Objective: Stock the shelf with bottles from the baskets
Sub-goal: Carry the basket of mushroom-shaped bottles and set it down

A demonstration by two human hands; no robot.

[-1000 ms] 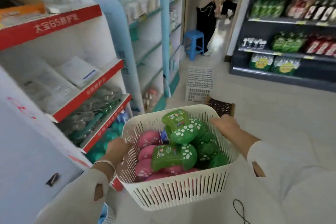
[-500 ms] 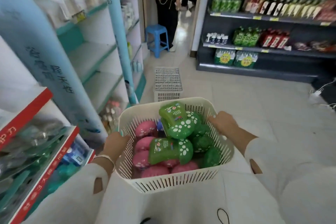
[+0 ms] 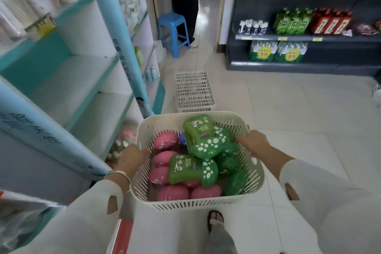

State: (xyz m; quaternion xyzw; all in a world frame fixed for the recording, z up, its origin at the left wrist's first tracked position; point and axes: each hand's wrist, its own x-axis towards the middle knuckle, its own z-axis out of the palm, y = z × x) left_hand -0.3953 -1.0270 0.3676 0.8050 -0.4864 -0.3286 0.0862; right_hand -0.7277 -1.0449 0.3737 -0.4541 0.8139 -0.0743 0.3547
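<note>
Blurred white bottles (image 3: 24, 12) on the upper left shelf (image 3: 68, 9) (labels unreadable), cropped by the frame edge

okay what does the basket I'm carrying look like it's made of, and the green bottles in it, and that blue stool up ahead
Basket: looks like cream moulded plastic, matt, with slotted walls and a thick rolled rim.
Green bottles: probably glossy translucent plastic, going by the highlights and see-through tint, with printed labels and white paw spots.
Blue stool: seems one-piece moulded plastic, smooth with a slight sheen.
</note>
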